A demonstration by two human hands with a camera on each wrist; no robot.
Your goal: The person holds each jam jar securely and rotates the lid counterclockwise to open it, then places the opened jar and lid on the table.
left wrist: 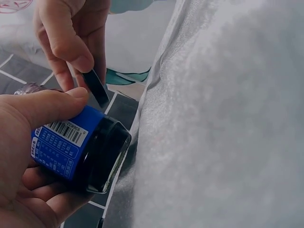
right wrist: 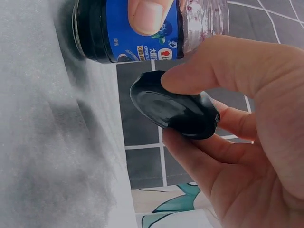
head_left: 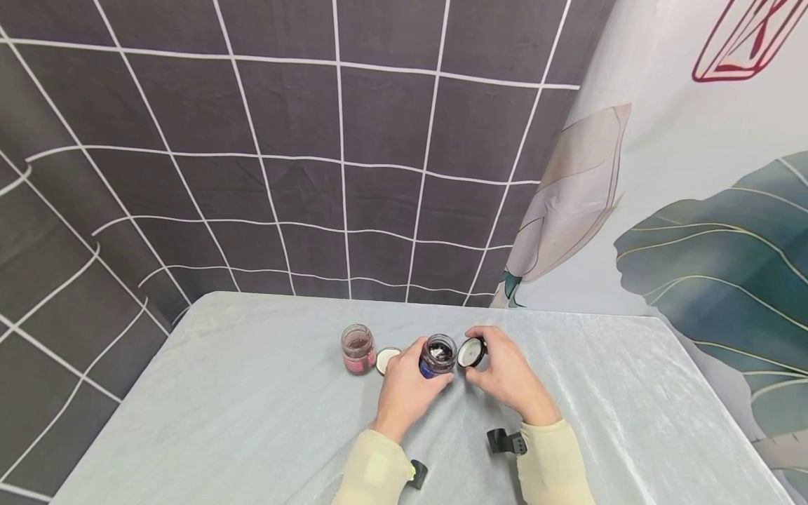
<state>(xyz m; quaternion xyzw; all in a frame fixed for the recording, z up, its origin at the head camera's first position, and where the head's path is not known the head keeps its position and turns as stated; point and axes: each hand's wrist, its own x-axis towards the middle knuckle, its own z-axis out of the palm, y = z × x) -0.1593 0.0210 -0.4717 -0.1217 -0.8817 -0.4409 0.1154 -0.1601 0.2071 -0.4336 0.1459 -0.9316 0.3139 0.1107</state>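
My left hand (head_left: 407, 386) grips a glass jam jar (head_left: 440, 354) with dark contents and a blue label (left wrist: 59, 147) picturing blueberries. The jar stands upright with its mouth uncovered; whether its base touches the cloth I cannot tell. Just to its right, my right hand (head_left: 510, 375) pinches a black lid (right wrist: 166, 107) by the rim, between thumb and fingers. The lid is tilted, its pale inner side (head_left: 470, 352) visible in the head view, and it is apart from the jar mouth.
A second uncovered glass jar (head_left: 358, 351), with a red label and reddish contents, stands left of the hands. Beside it a lid (head_left: 386, 360) lies pale side up, partly behind the left hand. A pale cloth (head_left: 240, 407) covers the table, and a dark gridded curtain (head_left: 379, 196) hangs behind.
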